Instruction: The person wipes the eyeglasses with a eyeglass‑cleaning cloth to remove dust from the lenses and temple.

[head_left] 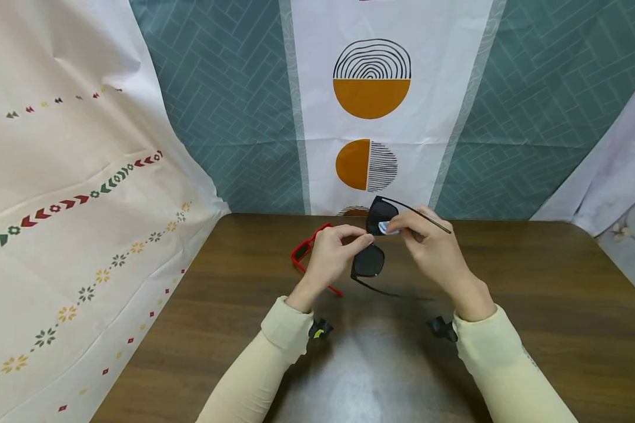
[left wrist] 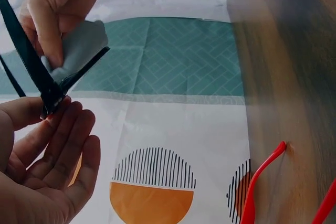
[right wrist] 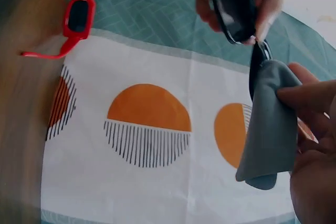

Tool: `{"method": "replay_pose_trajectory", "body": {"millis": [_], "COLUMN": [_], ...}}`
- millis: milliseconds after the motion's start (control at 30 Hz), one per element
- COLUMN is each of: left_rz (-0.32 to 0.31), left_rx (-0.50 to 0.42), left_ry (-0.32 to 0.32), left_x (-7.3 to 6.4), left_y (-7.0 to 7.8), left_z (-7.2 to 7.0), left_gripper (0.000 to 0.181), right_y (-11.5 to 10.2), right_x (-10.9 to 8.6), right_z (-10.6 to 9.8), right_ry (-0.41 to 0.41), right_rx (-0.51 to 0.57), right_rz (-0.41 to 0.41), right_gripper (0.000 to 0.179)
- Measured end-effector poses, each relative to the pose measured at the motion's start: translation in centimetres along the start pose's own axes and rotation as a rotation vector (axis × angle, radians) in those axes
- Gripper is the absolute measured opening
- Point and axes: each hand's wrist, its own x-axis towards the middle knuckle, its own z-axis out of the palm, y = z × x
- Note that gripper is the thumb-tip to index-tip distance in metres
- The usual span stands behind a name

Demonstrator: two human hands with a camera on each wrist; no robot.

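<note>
Black sunglasses (head_left: 368, 262) with dark lenses are held up above the table, their temples unfolded toward the right. My left hand (head_left: 330, 254) pinches them at the bridge between thumb and fingertips. A grey-blue cloth (right wrist: 270, 124) is folded over the farther lens, and my right hand (head_left: 435, 251) pinches that lens through it. In the head view only a small light bit of the cloth shows beside the right fingertips. Red sunglasses (head_left: 301, 251) with dark lenses lie on the table behind my left hand, which partly hides them.
The brown wooden table (head_left: 211, 329) reaches back to a hanging teal and white cloth (head_left: 233, 117) printed with orange circles. Patterned white fabric (head_left: 84, 235) drapes along the left side. Dark mounts (head_left: 320, 329) sit under both wrists.
</note>
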Motion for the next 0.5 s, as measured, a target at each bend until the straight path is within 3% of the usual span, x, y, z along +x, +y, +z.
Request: {"method": "replay_pose_trajectory", "body": {"millis": [167,267,333,500], "left_rz": [-0.027,-0.036,-0.034,-0.001], "left_rx": [-0.025,-0.036,-0.041,-0.034], "left_ry": [0.0,-0.015,-0.03,-0.07], "left_x": [-0.1,-0.1,-0.2,-0.3], "left_y": [0.1,0.2,0.3,0.5], "left_z": [0.0,0.0,0.0,0.4], "left_gripper": [0.016,0.016,0.016,0.017], "right_y": [-0.4,-0.7,-0.7,-0.5], "right_x": [0.5,0.5,0.4,-0.2], "right_z": [-0.7,-0.2,0.4,1.5], "right_ry": [0.21,0.279,0.275,0.175], "right_rx": [-0.018,-0.064,-0.096,-0.206], "right_rz": [0.021,-0.024,-0.079,-0.21], "right_gripper": [0.03,0.027,0.026,0.025]}}
